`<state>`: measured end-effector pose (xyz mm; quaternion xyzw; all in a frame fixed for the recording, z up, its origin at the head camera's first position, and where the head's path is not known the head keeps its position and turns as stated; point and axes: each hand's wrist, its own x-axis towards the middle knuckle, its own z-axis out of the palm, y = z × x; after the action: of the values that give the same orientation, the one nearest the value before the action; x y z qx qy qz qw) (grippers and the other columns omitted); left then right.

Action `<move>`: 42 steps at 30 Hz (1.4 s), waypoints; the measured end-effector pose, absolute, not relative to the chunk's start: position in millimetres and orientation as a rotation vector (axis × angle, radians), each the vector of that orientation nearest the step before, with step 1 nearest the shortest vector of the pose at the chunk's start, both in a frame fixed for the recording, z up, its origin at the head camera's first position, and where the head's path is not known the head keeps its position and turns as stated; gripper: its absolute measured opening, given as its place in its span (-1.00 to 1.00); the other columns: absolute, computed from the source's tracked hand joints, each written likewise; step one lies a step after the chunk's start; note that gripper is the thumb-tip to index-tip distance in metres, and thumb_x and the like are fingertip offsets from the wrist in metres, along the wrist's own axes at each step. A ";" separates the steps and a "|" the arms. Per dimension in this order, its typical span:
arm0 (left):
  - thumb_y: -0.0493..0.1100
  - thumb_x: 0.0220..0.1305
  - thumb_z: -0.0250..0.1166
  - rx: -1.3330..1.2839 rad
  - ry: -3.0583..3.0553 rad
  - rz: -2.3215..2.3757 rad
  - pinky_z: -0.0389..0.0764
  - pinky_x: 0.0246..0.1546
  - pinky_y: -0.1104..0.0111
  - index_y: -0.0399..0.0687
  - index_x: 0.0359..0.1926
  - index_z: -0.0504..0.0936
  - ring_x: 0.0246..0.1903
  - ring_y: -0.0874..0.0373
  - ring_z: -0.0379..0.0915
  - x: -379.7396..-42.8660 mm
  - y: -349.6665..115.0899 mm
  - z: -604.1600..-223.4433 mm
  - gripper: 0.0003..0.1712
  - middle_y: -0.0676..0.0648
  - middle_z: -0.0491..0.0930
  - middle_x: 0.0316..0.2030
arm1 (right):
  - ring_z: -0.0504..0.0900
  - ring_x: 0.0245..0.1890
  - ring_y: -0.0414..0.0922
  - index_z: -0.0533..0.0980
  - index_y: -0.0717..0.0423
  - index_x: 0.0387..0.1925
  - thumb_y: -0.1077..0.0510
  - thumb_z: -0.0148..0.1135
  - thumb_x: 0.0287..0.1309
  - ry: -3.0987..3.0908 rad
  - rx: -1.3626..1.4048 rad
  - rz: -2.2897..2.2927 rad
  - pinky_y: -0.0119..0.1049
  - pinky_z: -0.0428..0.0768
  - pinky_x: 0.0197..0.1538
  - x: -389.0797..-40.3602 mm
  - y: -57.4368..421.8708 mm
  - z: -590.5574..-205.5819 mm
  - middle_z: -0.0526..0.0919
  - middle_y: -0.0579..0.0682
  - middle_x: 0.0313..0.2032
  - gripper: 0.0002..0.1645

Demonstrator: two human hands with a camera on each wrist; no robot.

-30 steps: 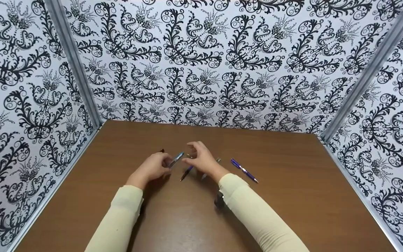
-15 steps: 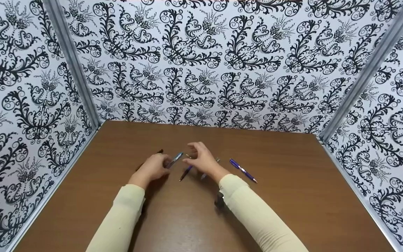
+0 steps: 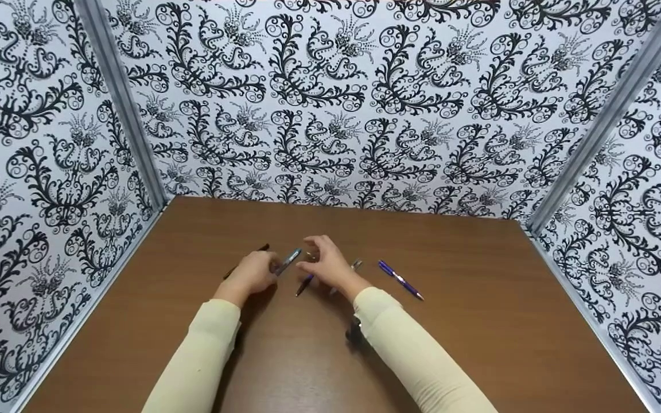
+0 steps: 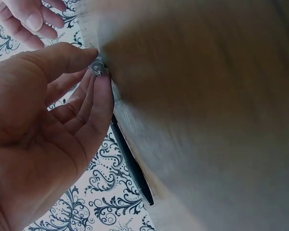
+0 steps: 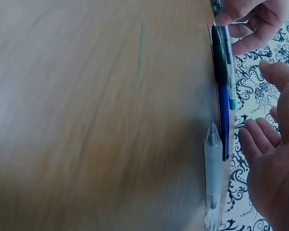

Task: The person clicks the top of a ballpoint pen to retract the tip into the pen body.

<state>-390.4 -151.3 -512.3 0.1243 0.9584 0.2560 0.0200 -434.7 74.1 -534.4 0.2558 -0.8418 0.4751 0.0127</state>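
Note:
My left hand [image 3: 255, 272] pinches a clear pen with a teal end [image 3: 289, 261] between thumb and fingers. In the left wrist view the pen's clear tip [image 4: 97, 67] pokes out of that pinch. My right hand [image 3: 330, 265] is held over the table with its fingers apart, nothing between them. Beneath it lies a blue pen with a black grip [image 5: 222, 91], partly covered in the head view. A white, clear-tipped pen [image 5: 213, 166] lies beside the blue one. Left of my left hand is a black pen [image 4: 131, 161], partly hidden by that hand in the head view.
Another blue pen [image 3: 401, 280] lies by itself to the right of my right hand. The brown wooden table [image 3: 468, 344] is bounded by patterned walls [image 3: 330, 115] at the back and both sides, with grey posts [image 3: 121, 97] at the corners.
My right hand has shifted slightly left, showing more of the white pen. The left hand keeps its pinch on the teal-ended pen and has moved very little.

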 end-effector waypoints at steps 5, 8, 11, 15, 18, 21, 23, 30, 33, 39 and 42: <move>-0.40 0.38 0.41 0.348 2.964 0.816 0.73 -0.03 -0.03 -0.23 0.16 0.76 -0.13 -0.08 0.67 -391.1 -151.7 -512.8 -0.65 -0.19 0.76 -0.06 | 0.58 0.32 0.30 0.48 0.35 0.42 0.23 0.59 0.29 -2.588 0.766 1.509 0.15 0.55 0.43 -435.4 69.2 -536.4 0.52 0.37 0.31 -0.24; -0.40 0.37 0.41 0.339 2.962 0.832 0.73 0.00 -0.04 -0.22 0.16 0.75 -0.09 -0.09 0.68 -392.8 -152.0 -513.8 -0.64 -0.18 0.76 -0.05 | 0.57 0.33 0.32 0.48 0.36 0.41 0.26 0.58 0.28 -2.568 0.736 1.548 0.16 0.54 0.44 -435.7 67.3 -536.9 0.52 0.39 0.30 -0.25; -0.39 0.38 0.42 0.331 2.960 0.851 0.73 0.02 -0.04 -0.20 0.15 0.76 -0.07 -0.10 0.69 -394.0 -152.0 -513.9 -0.66 -0.18 0.76 -0.06 | 0.58 0.31 0.34 0.49 0.35 0.41 0.28 0.59 0.27 -2.553 0.716 1.582 0.18 0.54 0.44 -436.3 66.5 -537.0 0.52 0.41 0.27 -0.26; -0.37 0.41 0.42 0.324 2.947 0.900 0.73 0.03 -0.03 -0.20 0.15 0.75 -0.07 -0.09 0.69 -394.1 -151.3 -513.4 -0.68 -0.17 0.76 -0.05 | 0.59 0.29 0.34 0.49 0.32 0.41 0.25 0.60 0.28 -2.548 0.703 1.600 0.18 0.55 0.42 -437.4 67.9 -534.9 0.53 0.41 0.26 -0.25; -0.37 0.42 0.40 0.333 2.938 0.952 0.73 0.03 -0.02 -0.20 0.14 0.75 -0.08 -0.08 0.69 -392.7 -149.5 -512.7 -0.69 -0.16 0.77 -0.05 | 0.59 0.29 0.32 0.49 0.30 0.42 0.23 0.60 0.29 -2.547 0.685 1.598 0.18 0.55 0.43 -438.9 71.0 -532.3 0.54 0.38 0.27 -0.25; -0.37 0.42 0.40 0.355 2.923 1.022 0.73 0.03 -0.02 -0.18 0.13 0.75 -0.10 -0.06 0.69 -391.4 -147.4 -513.3 -0.70 -0.15 0.77 -0.06 | 0.59 0.30 0.34 0.47 0.31 0.44 0.25 0.60 0.30 -2.529 0.668 1.635 0.18 0.54 0.43 -441.1 74.7 -531.6 0.54 0.41 0.29 -0.24; -0.37 0.41 0.41 0.372 2.920 1.060 0.73 0.03 0.00 -0.17 0.13 0.75 -0.13 -0.03 0.68 -391.1 -146.3 -514.6 -0.70 -0.14 0.76 -0.08 | 0.59 0.29 0.37 0.46 0.33 0.43 0.26 0.59 0.29 -2.505 0.660 1.678 0.20 0.55 0.42 -442.3 77.1 -531.8 0.54 0.43 0.29 -0.24; -0.40 0.37 0.40 0.478 2.896 1.163 0.72 -0.12 0.09 -0.20 0.10 0.75 -0.24 0.03 0.63 -390.8 -142.6 -516.1 -0.69 -0.08 0.73 -0.21 | 0.63 0.24 0.42 0.46 0.35 0.41 0.30 0.58 0.29 -2.432 0.625 1.778 0.24 0.59 0.37 -441.0 85.4 -527.6 0.56 0.47 0.26 -0.26; -0.39 0.37 0.42 0.491 2.879 1.207 0.72 -0.13 0.13 -0.18 0.10 0.75 -0.25 0.07 0.63 -390.1 -139.9 -516.3 -0.70 -0.05 0.72 -0.22 | 0.68 0.22 0.34 0.46 0.30 0.43 0.28 0.58 0.29 -2.442 0.586 1.777 0.12 0.65 0.33 -438.5 89.5 -524.8 0.60 0.43 0.26 -0.25; -0.46 0.30 0.40 0.549 2.831 1.324 0.72 -0.10 0.11 -0.22 0.09 0.73 -0.24 0.08 0.64 -388.0 -132.6 -516.8 -0.64 -0.05 0.72 -0.22 | 0.71 0.20 0.23 0.47 0.26 0.45 0.27 0.58 0.31 -2.415 0.512 1.841 -0.07 0.72 0.24 -436.7 97.2 -520.8 0.64 0.36 0.27 -0.24; -0.47 0.29 0.37 0.579 2.814 1.365 0.72 -0.09 0.10 -0.22 0.09 0.72 -0.22 0.06 0.64 -386.6 -127.9 -516.2 -0.65 -0.09 0.72 -0.22 | 0.73 0.17 0.20 0.49 0.25 0.43 0.28 0.58 0.29 -2.388 0.484 1.856 -0.11 0.74 0.19 -436.3 101.4 -519.3 0.67 0.31 0.24 -0.27</move>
<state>-386.6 -127.9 -516.2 0.1821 0.8845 0.4290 -0.0194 -436.3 101.4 -519.3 0.1579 -0.7791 0.6054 0.0394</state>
